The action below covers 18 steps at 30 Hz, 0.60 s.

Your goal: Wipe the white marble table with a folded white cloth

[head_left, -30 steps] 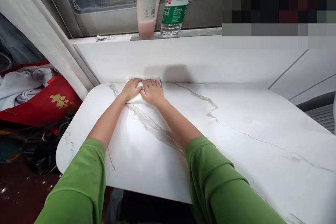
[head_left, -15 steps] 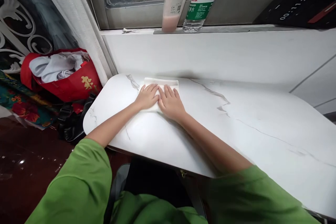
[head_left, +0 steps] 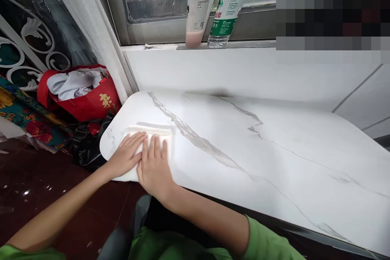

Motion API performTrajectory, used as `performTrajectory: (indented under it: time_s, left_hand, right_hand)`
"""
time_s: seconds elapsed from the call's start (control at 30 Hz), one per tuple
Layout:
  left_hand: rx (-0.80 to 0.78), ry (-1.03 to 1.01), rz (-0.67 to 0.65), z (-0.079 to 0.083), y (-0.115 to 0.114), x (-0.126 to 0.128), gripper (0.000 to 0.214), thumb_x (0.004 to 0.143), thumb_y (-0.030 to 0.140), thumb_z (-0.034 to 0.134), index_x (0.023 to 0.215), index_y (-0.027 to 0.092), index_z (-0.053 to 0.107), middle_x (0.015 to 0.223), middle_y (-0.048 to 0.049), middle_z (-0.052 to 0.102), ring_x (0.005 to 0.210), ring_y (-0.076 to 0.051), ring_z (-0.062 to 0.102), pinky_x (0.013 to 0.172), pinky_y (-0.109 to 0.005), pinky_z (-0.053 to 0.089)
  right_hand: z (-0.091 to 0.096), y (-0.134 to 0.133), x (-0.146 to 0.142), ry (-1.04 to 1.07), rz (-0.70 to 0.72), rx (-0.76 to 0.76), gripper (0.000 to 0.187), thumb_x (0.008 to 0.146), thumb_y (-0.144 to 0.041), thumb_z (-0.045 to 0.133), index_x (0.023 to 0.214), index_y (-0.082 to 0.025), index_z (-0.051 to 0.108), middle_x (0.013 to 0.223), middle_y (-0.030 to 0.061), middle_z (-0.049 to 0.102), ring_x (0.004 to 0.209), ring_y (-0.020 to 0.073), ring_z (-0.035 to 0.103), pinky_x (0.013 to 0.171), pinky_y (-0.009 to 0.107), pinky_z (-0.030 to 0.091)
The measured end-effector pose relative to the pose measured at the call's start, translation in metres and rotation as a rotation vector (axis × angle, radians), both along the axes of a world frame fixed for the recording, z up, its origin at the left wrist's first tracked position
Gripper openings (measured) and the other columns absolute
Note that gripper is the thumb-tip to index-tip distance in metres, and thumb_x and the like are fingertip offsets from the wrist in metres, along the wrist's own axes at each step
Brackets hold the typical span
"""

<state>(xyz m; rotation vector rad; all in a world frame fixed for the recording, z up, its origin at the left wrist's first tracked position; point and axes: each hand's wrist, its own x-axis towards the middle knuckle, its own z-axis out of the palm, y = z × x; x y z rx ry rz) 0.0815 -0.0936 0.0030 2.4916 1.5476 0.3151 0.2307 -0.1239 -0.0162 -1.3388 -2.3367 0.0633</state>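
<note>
A folded white cloth (head_left: 155, 131) lies on the near left end of a white marble-patterned table (head_left: 292, 130). My left hand (head_left: 126, 156) rests flat on the cloth, its fingers stretched out and close together. Beside it, my right hand (head_left: 154, 168) presses flat on the same cloth, with its fingers slightly spread. The hands touch near the left thumb, and neither is wrapped around anything. Beneath them the middle of the cloth is hidden, and its lower edge reaches the table's front edge.
A plastic cup (head_left: 196, 16) with pink residue and a water bottle (head_left: 225, 18) stand on the window ledge behind the table. Left of the table is a red bag (head_left: 91, 99) holding pale fabric, above a black bag (head_left: 88, 146). A white curtain (head_left: 91, 28) hangs behind them.
Both hands and the cloth have moved from the table's back edge toward me and to the left, to its front edge. The grey streak they covered now shows.
</note>
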Motion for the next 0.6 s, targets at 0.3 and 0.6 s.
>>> performTrajectory:
  time_s: [0.3, 0.6]
  left_hand:
    - [0.087, -0.041, -0.039, 0.003, 0.11, -0.036, 0.049, 0.089, 0.032, 0.033, 0.134, 0.019, 0.048, 0.142, -0.0083, 0.05, 0.133, -0.021, 0.042, 0.114, -0.039, 0.028]
    - [0.165, -0.068, -0.063, -0.012, 0.27, 0.001, 0.045, 0.086, 0.023, 0.036, 0.125, 0.015, 0.056, 0.132, -0.008, 0.059, 0.123, -0.02, 0.051, 0.109, -0.034, 0.035]
  right_hand:
    - [0.002, 0.106, -0.045, 0.046, -0.02, -0.043, 0.065, 0.092, -0.03, 0.038, 0.14, 0.012, 0.035, 0.146, 0.0321, 0.036, 0.138, 0.0451, 0.029, 0.111, 0.066, 0.015]
    - [-0.013, 0.25, -0.022, 0.147, -0.202, -0.011, 0.058, 0.089, -0.024, 0.037, 0.138, 0.004, 0.043, 0.145, 0.0257, 0.043, 0.137, 0.0349, 0.034, 0.113, 0.054, 0.018]
